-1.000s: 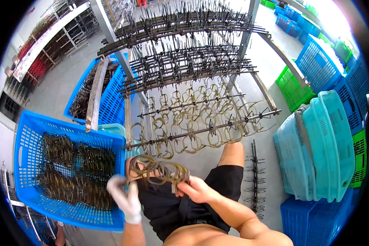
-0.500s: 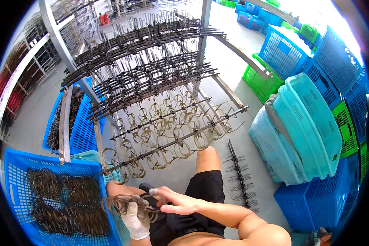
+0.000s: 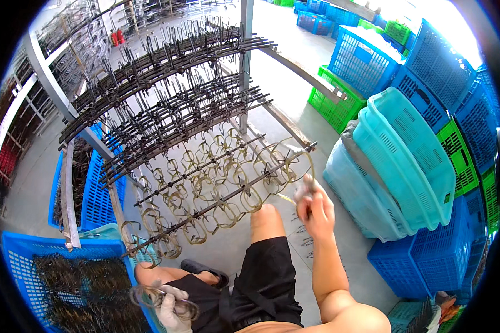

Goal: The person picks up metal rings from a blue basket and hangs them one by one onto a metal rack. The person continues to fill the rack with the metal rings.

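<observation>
My left hand [image 3: 174, 311], in a white glove, is closed around a bundle of thin oval metal rings [image 3: 144, 296] above my lap. My right hand [image 3: 315, 210] reaches to the right end of the lowest front bar [image 3: 228, 198] of the rack. Its fingertips, some covered in white, are pinched at the edge of a brownish oval metal ring [image 3: 312, 164] beside the bar's end; motion blurs them a little. Several similar rings [image 3: 251, 198] hang along this bar and the one behind it.
Dark hook bars [image 3: 178, 61] lie stacked on the metal rack above. At left a blue crate [image 3: 22, 244] holds many dark metal pieces. Turquoise crates [image 3: 405, 150] and blue crates [image 3: 416, 266] stand stacked at right. Another hooked bar lies on the floor, partly behind my right arm.
My right hand has moved from beside the bundle, forward and right to the bar's end. My left hand has lowered slightly with the bundle. The whole view has shifted.
</observation>
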{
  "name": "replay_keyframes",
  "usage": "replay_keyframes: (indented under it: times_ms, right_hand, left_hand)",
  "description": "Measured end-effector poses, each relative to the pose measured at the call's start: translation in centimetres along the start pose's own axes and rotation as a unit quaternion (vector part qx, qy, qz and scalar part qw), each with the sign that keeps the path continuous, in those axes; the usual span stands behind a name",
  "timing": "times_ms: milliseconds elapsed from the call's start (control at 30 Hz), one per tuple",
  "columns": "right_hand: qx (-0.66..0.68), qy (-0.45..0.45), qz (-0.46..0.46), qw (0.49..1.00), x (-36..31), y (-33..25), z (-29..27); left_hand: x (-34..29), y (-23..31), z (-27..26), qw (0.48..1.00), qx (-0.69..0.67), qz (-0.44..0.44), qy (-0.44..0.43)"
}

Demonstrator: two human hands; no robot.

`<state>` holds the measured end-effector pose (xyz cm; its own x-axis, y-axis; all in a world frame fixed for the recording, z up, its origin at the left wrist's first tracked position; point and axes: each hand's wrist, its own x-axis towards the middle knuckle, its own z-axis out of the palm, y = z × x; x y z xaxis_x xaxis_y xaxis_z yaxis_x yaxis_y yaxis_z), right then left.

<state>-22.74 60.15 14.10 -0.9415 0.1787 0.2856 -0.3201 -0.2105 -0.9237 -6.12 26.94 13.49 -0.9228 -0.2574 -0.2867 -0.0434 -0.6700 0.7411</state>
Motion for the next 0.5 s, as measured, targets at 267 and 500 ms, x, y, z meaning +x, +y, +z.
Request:
replay_keyframes:
  times_ms: [267,500]
  right_hand:
    - [-0.097,0.101,0.266,0.954,6.1,7.9,0.3]
    - [-0.066,0.141,0.217,0.964,6.3,9.4,1.2]
  left_hand:
    - [0.4,4.3,1.7,0.992,-0.066,0.000,-0.104]
    - [0.0,2.6,5.6,0.967,-0.063,0.075,-0.234]
